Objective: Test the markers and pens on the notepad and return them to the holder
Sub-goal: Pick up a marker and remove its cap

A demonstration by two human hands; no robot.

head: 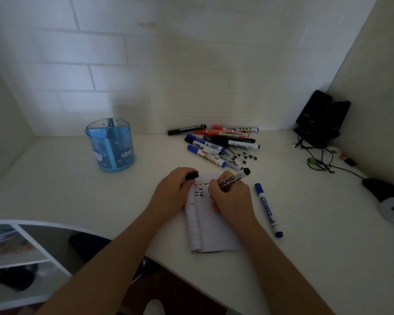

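Down on the white desk (77, 201), near its front edge: a small white lined notepad (214, 233), lying flat, with rows of little red, blue and black tick marks at its far end. Right over those marks, the right hand (232, 198), fingers curled tight round a white whiteboard marker (233, 178) with a black back end, tilted, tip down by the page and hidden behind the fingers. On the left side of the page, the left hand (168, 192), resting there, fingers curled round a small black cap (192, 175). Just to the right, apart from the paper, a blue-and-white marker (267, 209) lying flat. Farther back, by the white tiled wall, a loose pile of black, red and blue markers (216, 144), with little black bits (243, 155) scattered beside it. Well off to the left, a round see-through blue plastic holder (110, 144) with split parts inside, standing upright. Far back on the right, two black speakers (321, 117) with tangled wires.
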